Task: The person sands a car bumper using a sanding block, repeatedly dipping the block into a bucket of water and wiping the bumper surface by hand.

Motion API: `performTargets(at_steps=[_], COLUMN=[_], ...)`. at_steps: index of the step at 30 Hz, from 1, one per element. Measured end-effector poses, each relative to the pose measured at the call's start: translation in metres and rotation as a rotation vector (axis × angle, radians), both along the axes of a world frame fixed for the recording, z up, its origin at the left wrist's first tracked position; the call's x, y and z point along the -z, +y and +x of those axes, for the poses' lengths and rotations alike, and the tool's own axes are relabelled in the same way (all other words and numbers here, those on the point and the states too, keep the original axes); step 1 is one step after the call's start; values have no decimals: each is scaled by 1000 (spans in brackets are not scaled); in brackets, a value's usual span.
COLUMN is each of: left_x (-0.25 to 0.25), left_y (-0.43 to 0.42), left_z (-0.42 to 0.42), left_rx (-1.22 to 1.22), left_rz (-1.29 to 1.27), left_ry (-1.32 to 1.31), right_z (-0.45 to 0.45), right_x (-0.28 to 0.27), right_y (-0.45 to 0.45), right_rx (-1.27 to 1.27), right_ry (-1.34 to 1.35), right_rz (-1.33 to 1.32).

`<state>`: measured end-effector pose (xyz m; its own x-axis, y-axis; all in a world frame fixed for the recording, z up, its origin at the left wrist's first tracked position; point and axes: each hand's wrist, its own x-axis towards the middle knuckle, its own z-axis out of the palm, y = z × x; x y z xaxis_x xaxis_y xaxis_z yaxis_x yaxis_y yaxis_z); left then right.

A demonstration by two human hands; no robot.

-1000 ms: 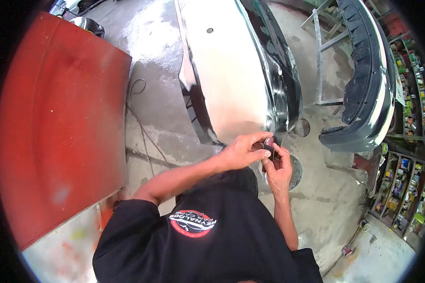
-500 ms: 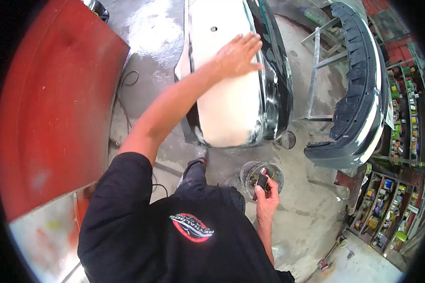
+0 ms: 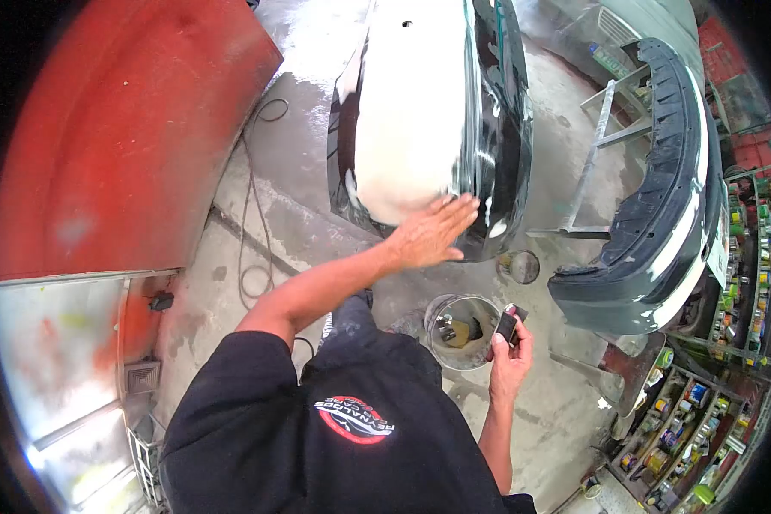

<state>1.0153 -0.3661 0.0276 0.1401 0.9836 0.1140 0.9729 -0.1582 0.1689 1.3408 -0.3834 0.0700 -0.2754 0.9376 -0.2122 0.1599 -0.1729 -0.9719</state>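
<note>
My left hand (image 3: 431,233) lies flat with its fingers stretched out over the near end of a car bumper (image 3: 411,128). The bumper's broad face is white, its long right side glossy black with pale smears. Low on the right, my right hand (image 3: 511,364) pinches a small black sanding block (image 3: 506,328) between thumb and fingers, upright beside the rim of a round bucket (image 3: 432,344). Inside the bucket sit a dark and yellowish item (image 3: 463,332) and cloudy liquid; what the item is I cannot tell.
To the right, a second bumper (image 3: 634,248) rests on a metal stand (image 3: 593,163). Shelves of small cans (image 3: 681,428) line the right side. A large red panel (image 3: 128,154) stands at left, with a hose (image 3: 253,206) on the floor. A small round container (image 3: 522,267) is near the bumper.
My left hand has slid down the white face to the bumper's near end. My right hand has moved from over the bucket to its right side, still holding the block. The view has shifted.
</note>
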Motion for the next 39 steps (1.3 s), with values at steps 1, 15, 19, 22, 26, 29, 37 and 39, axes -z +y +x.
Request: performTargets(at_steps=[1,15,19,22,26,29,37,39], left_x=[16,-20,-27,-32,-40,-41,-90,-100], left_y=[-10,-81,-84,-83,-75,-65,-10,17], left_z=[14,113,83,61,23,-7,-132,-176], left_rx=[0,-256,-211,-215,-247,-221,-373,-415], left_rz=[-11,-269,-235,-163,-64,5,491,593], left_ry=[-47,-1674,-1664,-1663,-1607,-1607,-766,-588], right_z=[0,-43,-69,-95,-141,-171,-248,-262], right_x=[-2,-7,-4,-2,-14,-15,-20,-10], right_y=[-2,-26,-22,-10,8,24,92,110], right_rx=[8,-109,-160,-215,-276,-275,-224,-191], right_ry=[18,120,108,12,-40,-21,-248,-288], right_rz=[-9,-61,120,318,442,463,907,1008])
